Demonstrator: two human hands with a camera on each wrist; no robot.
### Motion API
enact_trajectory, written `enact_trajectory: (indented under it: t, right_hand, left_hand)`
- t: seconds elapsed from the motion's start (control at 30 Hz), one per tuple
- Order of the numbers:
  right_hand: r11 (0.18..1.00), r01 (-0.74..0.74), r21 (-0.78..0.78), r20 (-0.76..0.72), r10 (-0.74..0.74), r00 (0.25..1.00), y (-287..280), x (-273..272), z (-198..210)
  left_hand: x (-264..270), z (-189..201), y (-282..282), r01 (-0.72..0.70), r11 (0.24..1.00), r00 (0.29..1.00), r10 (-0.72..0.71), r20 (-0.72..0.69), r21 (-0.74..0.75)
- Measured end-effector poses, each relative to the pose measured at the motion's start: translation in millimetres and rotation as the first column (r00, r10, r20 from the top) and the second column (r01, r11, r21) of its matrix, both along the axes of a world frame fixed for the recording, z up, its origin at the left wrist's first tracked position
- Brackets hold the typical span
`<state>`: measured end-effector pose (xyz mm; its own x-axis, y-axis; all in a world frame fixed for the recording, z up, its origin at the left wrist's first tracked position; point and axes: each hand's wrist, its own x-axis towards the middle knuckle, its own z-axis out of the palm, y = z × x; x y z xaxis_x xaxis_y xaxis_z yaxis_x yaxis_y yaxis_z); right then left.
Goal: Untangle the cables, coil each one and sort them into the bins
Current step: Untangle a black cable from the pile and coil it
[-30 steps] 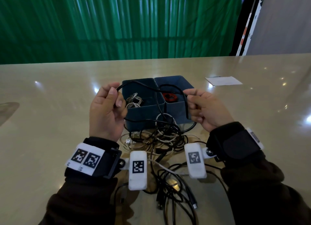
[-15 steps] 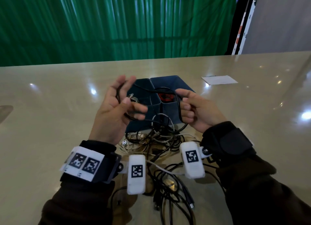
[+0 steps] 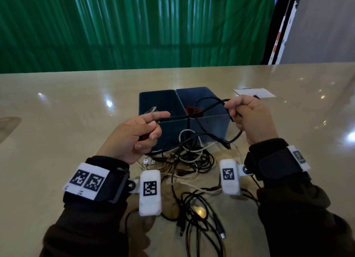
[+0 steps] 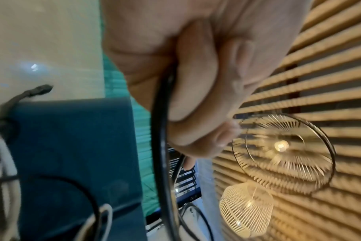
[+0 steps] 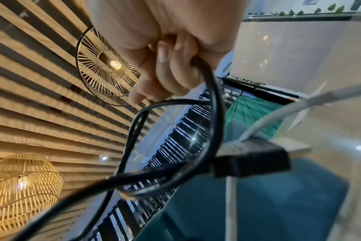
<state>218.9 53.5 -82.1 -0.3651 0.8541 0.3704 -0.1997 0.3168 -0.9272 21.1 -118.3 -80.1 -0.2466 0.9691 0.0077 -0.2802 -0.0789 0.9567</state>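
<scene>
Across a glossy beige table [image 3: 57, 122], at centre frame, two dark blue bins [image 3: 211, 126] side by side, touching; in the left one a few pale cables [image 3: 151, 109], in the right one a red coil [image 3: 193, 110]. Just below the bins, down to the bottom edge, a tangle [image 3: 192, 156] of black and white leads, not yet sorted.

Lifted out of that heap, a black cable [image 3: 209, 101], looped over the right bin at centre right and trailing down-left into the pile; long axis roughly upper right to lower centre.

At centre right, the right hand [image 3: 251, 118], clenched round the gathered loops, above the right bin's outer corner and the nearer of the two to that bin. At centre left, lower and in front of the left bin, the left hand [image 3: 134, 137]: forefinger out straight, other fingers curled, gripping a black strand in the wrist view. Probably the same lead, though not traceable through the heap.

Compared with a second ago: no longer stretched taut between two raised fists above the bins. Half a second back, left fingers splayed; now closed again and dropped lower, with the loops carried off to the right.
</scene>
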Motion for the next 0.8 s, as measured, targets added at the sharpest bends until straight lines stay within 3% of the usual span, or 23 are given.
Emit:
enact_trajectory:
  t: [0.07, 0.13, 0.23, 0.3, 0.37, 0.43, 0.53, 0.63, 0.7, 0.8]
  right_hand:
    - [1.0, 0.011, 0.023, 0.02, -0.012, 1.0, 1, 2, 0]
    - [0.997, -0.062, -0.049, -0.026, 0.06, 0.998, -1, 0, -2]
    - [0.954, -0.23, -0.19, -0.16, 0.201, 0.966, -8, -7, -3]
    - [0.913, -0.324, -0.248, -0.237, 0.267, 0.934, -15, -12, -2]
    - [0.87, -0.398, -0.291, -0.303, 0.311, 0.901, -21, -15, -2]
    - [0.829, -0.455, -0.324, -0.359, 0.337, 0.87, -25, -18, -2]
    - [0.801, -0.49, -0.344, -0.398, 0.349, 0.849, -29, -21, -1]
    - [0.792, -0.504, -0.345, -0.418, 0.351, 0.838, -31, -23, -2]
    - [0.786, -0.514, -0.344, -0.438, 0.349, 0.828, -32, -25, -3]
    - [0.774, -0.539, -0.332, -0.468, 0.361, 0.807, -37, -28, -4]
  left_hand:
    - [0, -1, 0, -0.027, 0.999, 0.995, 0.023, -0.101, -0.038]
    - [1, -6, 4, -0.161, 0.985, 0.943, 0.132, -0.304, -0.07]
    - [3, -14, 13, -0.365, 0.931, 0.711, 0.277, -0.646, -0.003]
    - [1, -19, 16, -0.371, 0.923, 0.539, 0.301, -0.787, 0.099]
    - [0, -19, 16, -0.368, 0.896, 0.429, 0.4, -0.81, 0.247]
    - [5, -14, 13, -0.319, 0.842, 0.371, 0.534, -0.76, 0.436]
    - [15, -9, 9, -0.131, 0.792, 0.375, 0.596, -0.71, 0.596]
    - [21, -6, 6, -0.023, 0.82, 0.416, 0.528, -0.74, 0.572]
    - [27, -4, 3, 0.018, 0.899, 0.466, 0.38, -0.799, 0.438]
    - [32, -3, 3, 0.084, 0.994, 0.514, 0.017, -0.857, 0.07]
